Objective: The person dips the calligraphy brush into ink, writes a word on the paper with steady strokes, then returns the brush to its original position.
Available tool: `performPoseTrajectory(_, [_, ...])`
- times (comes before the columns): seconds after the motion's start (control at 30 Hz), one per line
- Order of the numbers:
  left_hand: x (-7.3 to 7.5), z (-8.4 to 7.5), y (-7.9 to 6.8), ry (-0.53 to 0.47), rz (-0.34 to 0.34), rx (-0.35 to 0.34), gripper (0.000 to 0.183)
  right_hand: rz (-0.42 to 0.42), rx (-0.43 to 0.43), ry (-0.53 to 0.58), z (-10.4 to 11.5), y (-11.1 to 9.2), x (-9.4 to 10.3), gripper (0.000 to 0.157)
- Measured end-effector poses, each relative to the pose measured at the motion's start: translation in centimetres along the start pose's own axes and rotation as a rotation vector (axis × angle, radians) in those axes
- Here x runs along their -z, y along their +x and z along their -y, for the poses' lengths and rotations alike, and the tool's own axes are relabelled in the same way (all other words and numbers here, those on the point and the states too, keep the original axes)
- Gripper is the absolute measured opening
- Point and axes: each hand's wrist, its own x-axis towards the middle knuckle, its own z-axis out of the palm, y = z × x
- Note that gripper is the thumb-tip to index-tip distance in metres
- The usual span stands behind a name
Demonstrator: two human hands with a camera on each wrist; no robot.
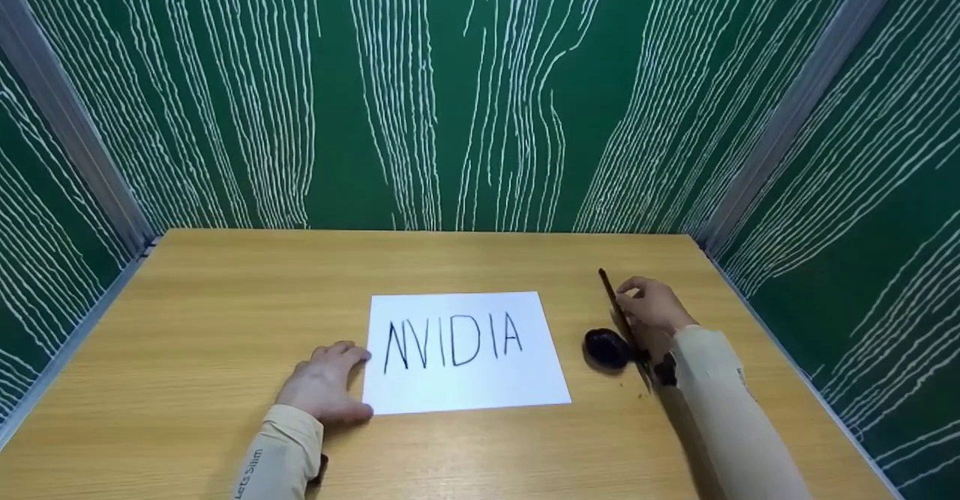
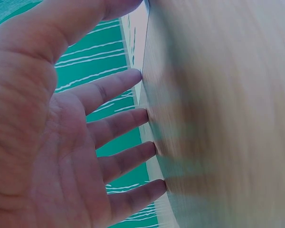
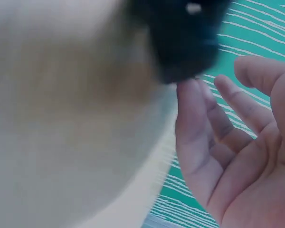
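A white sheet of paper [image 1: 469, 384] with "NVIDIA" lettered in black lies mid-table. My left hand [image 1: 322, 382] rests at its left edge, thumb and fingers spread apart; the left wrist view shows the fingertips [image 2: 154, 148] touching down. To the right of the sheet is a small black rounded dish [image 1: 607, 349], beside a slim dark stick like a brush [image 1: 609, 290]. My right hand [image 1: 654, 309] is at the stick's right side. In the right wrist view its thumb [image 3: 256, 71] stands apart from the bent fingers, with nothing seen between; a blurred black object hangs over the fingertips.
The wooden table [image 1: 187, 320] is enclosed by green panels [image 1: 600, 95] with white wavy lines at the back and sides. Grey posts [image 1: 795, 88] stand at the back corners. Small dark specks lie near the dish.
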Motion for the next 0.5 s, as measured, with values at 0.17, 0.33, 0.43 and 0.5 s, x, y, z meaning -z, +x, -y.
performPoseTrajectory(0.17, [-0.1, 0.2, 0.0, 0.004, 0.005, 0.005, 0.079, -0.037, 0.087, 0.000, 2.4, -1.4, 1.0, 0.032])
performPoseTrajectory(0.33, [-0.2, 0.2, -0.1, 0.000, 0.002, 0.011, 0.081, -0.173, 0.189, -0.064, 4.8, -3.3, 1.2, 0.034])
performPoseTrajectory(0.43, [-0.2, 0.2, -0.1, -0.001, -0.001, 0.018, 0.081, -0.262, 0.245, -0.089, 5.9, -4.4, 0.9, 0.036])
performPoseTrajectory(0.5, [-0.3, 0.2, 0.0, -0.003, -0.002, 0.016, 0.080, -0.312, 0.274, -0.100, 6.4, -5.1, 0.7, 0.039])
